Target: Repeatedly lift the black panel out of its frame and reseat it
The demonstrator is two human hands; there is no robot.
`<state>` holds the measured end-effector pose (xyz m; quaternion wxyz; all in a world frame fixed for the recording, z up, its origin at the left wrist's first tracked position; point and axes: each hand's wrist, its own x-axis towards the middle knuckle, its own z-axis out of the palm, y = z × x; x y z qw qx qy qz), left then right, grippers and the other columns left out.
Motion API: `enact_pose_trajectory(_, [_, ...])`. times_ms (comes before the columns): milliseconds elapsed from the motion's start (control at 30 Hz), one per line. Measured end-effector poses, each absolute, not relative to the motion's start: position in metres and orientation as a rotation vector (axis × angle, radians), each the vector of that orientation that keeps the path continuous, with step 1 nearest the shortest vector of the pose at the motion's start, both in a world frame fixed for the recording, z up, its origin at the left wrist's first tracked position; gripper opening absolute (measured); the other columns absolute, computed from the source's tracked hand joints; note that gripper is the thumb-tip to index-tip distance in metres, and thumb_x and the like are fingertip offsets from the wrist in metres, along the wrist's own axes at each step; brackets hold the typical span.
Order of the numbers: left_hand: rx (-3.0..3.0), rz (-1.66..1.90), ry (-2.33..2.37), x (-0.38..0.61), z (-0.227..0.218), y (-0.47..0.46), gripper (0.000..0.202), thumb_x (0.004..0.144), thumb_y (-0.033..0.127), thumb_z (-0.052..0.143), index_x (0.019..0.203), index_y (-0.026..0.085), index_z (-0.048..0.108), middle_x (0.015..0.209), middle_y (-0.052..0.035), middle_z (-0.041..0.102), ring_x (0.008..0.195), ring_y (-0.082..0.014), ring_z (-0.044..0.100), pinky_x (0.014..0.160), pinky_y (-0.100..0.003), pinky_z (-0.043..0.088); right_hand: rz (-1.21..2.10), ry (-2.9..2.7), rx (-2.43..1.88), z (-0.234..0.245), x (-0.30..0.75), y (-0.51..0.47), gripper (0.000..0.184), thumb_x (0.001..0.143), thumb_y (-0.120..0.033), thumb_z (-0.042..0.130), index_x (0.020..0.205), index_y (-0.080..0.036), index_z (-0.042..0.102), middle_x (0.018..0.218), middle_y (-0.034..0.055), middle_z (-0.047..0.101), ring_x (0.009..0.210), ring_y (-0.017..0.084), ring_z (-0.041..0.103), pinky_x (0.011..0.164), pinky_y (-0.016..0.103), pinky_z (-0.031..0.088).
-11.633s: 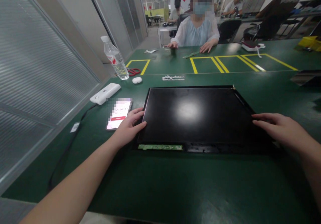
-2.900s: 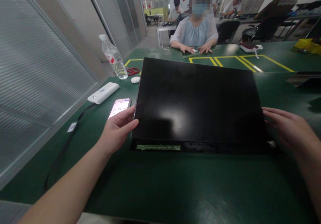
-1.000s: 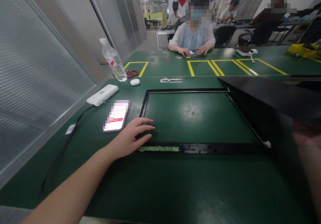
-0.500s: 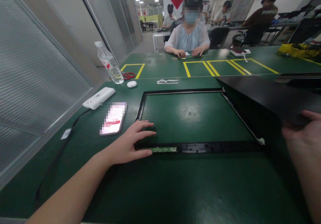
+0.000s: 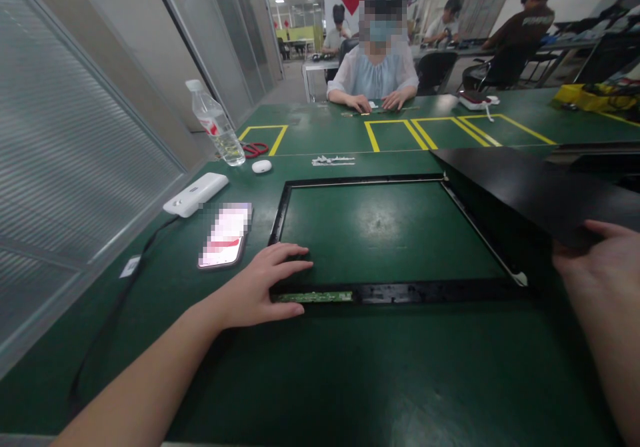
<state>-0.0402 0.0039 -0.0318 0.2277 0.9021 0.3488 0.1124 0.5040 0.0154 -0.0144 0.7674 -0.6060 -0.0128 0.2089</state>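
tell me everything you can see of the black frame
The black frame is a thin rectangle, plastic-looking, with a wider near side bearing a green strip toward its left end. It lies flat on the green table, which shows through its middle. A small white piece sits at its near right corner. The left hand covers its near left corner, seemingly resting there.

Black frame point(image 5: 435, 293) and panel point(image 5: 535, 187), green table point(image 5: 375, 367)

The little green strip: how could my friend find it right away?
On the dark green table lies a black rectangular frame. On its near side, by the left hand, is a thin green strip. Its lighter, speckled green sets it apart from the frame's black on its right.
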Motion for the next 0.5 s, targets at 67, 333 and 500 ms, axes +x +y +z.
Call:
enact_pose_trajectory(67, [2.473, 0.306, 0.973, -0.04, -0.03, 0.004, 0.066, 0.09, 0.051, 0.074, 0.151, 0.03, 0.059, 0.161, -0.0145, 0.049, 0.149, -0.0433, 0.04, 0.119, -0.067, 0.034, 0.468, 0.072, -1.31, -0.01, 0.496, 0.014, 0.024, 0.065, 0.001, 0.043, 0.074, -0.02, 0.048, 0.103, 0.0084, 0.06, 0.087, 0.014, 0.067, 0.051, 0.02, 0.056])
enact_pose_trajectory(333, [2.472, 0.331, 0.973, -0.039, -0.029, 0.003, 0.065, 0.088, 0.052, 0.076, 0.148, 0.031, 0.062, 0.159, -0.0136, 0.052, 0.146, -0.0429, 0.045, 0.12, -0.065, 0.036, 0.497, 0.171, -1.345, -0.003, 0.483, 0.009, 0.027, 0.066, 0.002, 0.04, 0.077, -0.02, 0.051, 0.111, 0.0112, 0.06, 0.084, 0.013, 0.067, 0.05, 0.022, 0.056])
enact_pose_trajectory(500, [2.48, 0.282, 1.01, -0.039, -0.03, 0.002, 0.07, 0.089, 0.053, 0.075, 0.153, 0.031, 0.057, 0.165, -0.0136, 0.045, 0.15, -0.0435, 0.04, 0.121, -0.065, 0.034, 0.519, 0.174, -1.455, -0.009, 0.498, 0.007, 0.02, 0.065, -0.007, 0.046, 0.077, -0.022, 0.049, 0.107, 0.012, 0.056, 0.074, 0.015, 0.062, 0.045, 0.029, 0.055])
